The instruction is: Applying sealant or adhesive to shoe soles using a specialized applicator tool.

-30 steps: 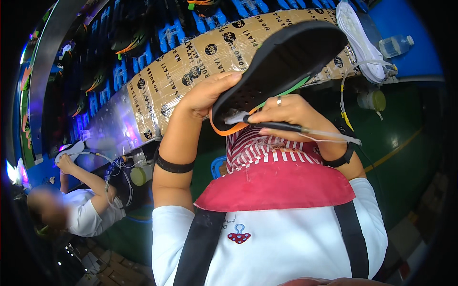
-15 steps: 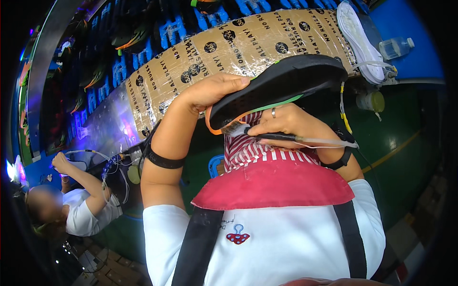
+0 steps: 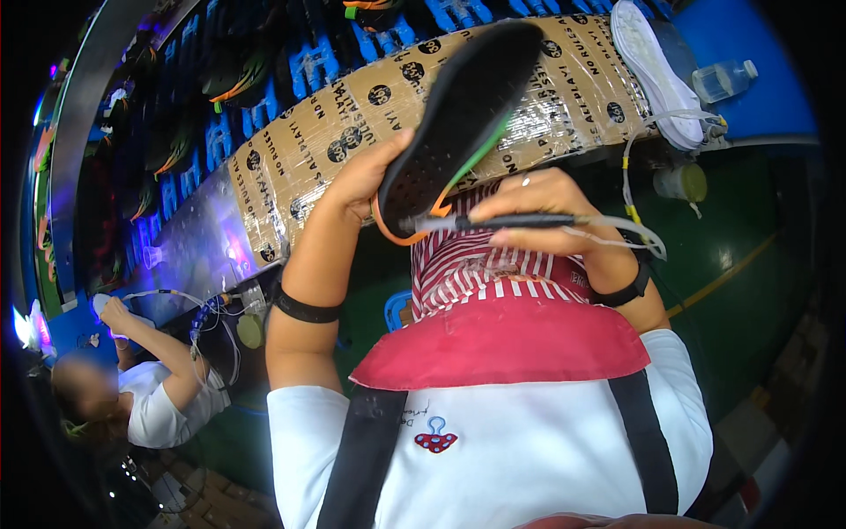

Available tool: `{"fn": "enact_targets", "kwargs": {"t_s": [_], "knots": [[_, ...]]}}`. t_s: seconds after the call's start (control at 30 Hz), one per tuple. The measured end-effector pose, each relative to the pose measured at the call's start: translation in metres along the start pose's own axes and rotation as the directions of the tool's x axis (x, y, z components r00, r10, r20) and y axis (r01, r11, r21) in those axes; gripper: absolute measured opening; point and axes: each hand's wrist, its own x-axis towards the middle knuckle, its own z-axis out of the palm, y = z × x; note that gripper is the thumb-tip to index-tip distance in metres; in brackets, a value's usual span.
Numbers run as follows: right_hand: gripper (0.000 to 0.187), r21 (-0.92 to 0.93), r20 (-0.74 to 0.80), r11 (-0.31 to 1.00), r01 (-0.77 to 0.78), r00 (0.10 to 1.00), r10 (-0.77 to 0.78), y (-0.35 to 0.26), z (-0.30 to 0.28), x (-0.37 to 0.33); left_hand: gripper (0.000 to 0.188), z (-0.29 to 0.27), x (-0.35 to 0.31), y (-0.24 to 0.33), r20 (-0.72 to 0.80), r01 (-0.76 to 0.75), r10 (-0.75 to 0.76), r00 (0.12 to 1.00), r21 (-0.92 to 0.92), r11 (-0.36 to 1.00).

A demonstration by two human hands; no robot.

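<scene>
From where I stand, everything sorts itself around the printed cardboard sheet (image 3: 300,145) covering the bench. A black shoe sole (image 3: 467,106), edged in orange and green, is held up in the air, its far end overlapping my view of the cardboard and its holed end near the sheet's front edge. The person's left hand (image 3: 366,181) is bent round the side of that holed end, gripping it, thumb uppermost. In front of the sheet, the right hand (image 3: 538,212) is closed in a pencil-like pinch on a dark-handled brush (image 3: 511,221), whose pale tip sits at the sole's orange rim; I cannot tell whether it touches. A clear tube (image 3: 648,244) loops from the handle. At the cardboard's right end lies a white sole (image 3: 652,75), with a clear bottle (image 3: 724,80) beyond it. Left of the sheet, a co-worker (image 3: 167,397) raises both arms.
</scene>
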Motion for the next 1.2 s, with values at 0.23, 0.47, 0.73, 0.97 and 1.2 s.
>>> {"fn": "enact_targets", "kwargs": {"t_s": [0.23, 0.47, 0.73, 0.97, 1.2], "knots": [[0.029, 0.442, -0.492, 0.894, 0.077, 0.854, 0.169, -0.001, -0.016, 0.005, 0.051, 0.013, 0.013, -0.024, -0.145, -0.649, 0.646, 0.749, -0.357, 0.672], [0.028, 0.433, -0.571, 0.897, 0.084, 0.796, 0.201, 0.009, -0.017, 0.004, 0.069, -0.011, 0.002, -0.063, 0.123, -0.170, 0.496, 0.859, -0.847, 0.503], [0.022, 0.409, -0.623, 0.912, -0.019, 0.725, 0.294, 0.005, -0.008, 0.018, 0.083, 0.021, -0.001, -0.077, 0.122, -0.260, 0.471, 0.874, -0.701, 0.664], [0.020, 0.282, -0.633, 0.953, -0.112, 0.725, 0.272, -0.009, 0.007, 0.039, 0.086, 0.045, 0.003, -0.098, -0.001, -0.370, 0.472, 0.881, -0.622, 0.690], [0.024, -0.400, -0.734, 0.888, -0.226, 0.659, -0.163, 0.003, 0.001, 0.051, 0.081, 0.059, 0.007, -0.119, -0.052, -0.250, 0.295, 0.954, -0.682, 0.688]]}}
